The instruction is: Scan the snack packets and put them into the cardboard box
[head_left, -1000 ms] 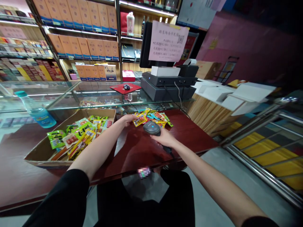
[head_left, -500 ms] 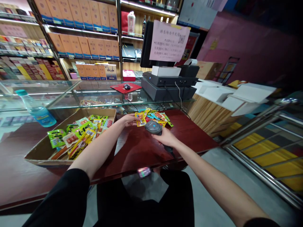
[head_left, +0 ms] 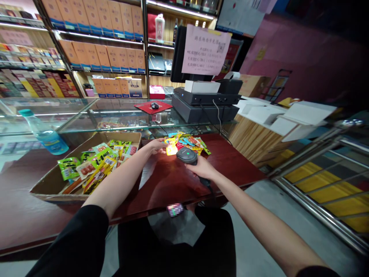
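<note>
My right hand is closed round the handle of a dark barcode scanner, whose small light glows green. Its beam falls on a yellow snack packet, lit brightly just left of the scanner head. My left hand pinches that packet by its left edge. Behind both lies a heap of colourful snack packets on the dark red table. To the left, a cardboard box holds several more packets, green and yellow.
A bottle of blue liquid stands behind the box. Beyond the table runs a glass counter with a mouse on a red mat and a cash register. A metal railing is at the right.
The scanner's light has turned from blue to green, and a bright beam now shines on the yellow packet. Both hands have stayed almost in place.
</note>
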A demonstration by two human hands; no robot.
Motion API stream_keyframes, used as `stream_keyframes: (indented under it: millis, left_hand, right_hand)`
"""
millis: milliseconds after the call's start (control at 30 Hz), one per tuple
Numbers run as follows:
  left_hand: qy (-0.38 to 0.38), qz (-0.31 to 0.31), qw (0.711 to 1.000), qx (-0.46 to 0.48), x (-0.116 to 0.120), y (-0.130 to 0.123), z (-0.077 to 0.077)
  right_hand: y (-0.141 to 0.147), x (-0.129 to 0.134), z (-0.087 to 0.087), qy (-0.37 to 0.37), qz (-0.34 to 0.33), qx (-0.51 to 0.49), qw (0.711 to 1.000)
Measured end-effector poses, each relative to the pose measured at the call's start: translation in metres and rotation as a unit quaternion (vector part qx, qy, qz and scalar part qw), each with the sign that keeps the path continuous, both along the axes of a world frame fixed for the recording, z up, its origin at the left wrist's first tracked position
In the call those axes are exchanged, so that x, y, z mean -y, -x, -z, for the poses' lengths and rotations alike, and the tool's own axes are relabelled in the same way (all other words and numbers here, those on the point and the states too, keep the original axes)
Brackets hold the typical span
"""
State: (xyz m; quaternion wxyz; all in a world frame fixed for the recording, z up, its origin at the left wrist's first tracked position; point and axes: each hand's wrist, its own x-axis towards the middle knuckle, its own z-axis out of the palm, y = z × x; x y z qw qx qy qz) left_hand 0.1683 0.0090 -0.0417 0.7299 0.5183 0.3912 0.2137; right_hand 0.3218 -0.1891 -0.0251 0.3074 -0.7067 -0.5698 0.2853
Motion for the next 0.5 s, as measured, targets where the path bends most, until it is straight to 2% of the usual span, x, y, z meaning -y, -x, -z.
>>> stream_keyframes:
  millis: [133, 267, 367, 500]
  left_hand:
    - [-0.008, 0.0, 1.0, -0.01, 0.0, 0.0, -0.004]
    - [-0.044, -0.036, 0.998, -0.024, -0.004, 0.015, -0.023]
    - [-0.074, -0.063, 0.995, -0.031, -0.012, 0.054, -0.045]
    - [-0.113, -0.145, 0.98, -0.069, -0.02, 0.144, -0.078]
  right_hand:
    - [-0.003, 0.001, 0.0, -0.005, -0.009, 0.0, 1.0]
    - [-0.006, -0.003, 0.002, -0.002, -0.012, -0.004, 1.0]
    - [-0.006, -0.009, 0.003, 0.003, -0.022, -0.006, 1.0]
    - [0.0, -0.018, 0.0, 0.004, -0.058, -0.02, 0.998]
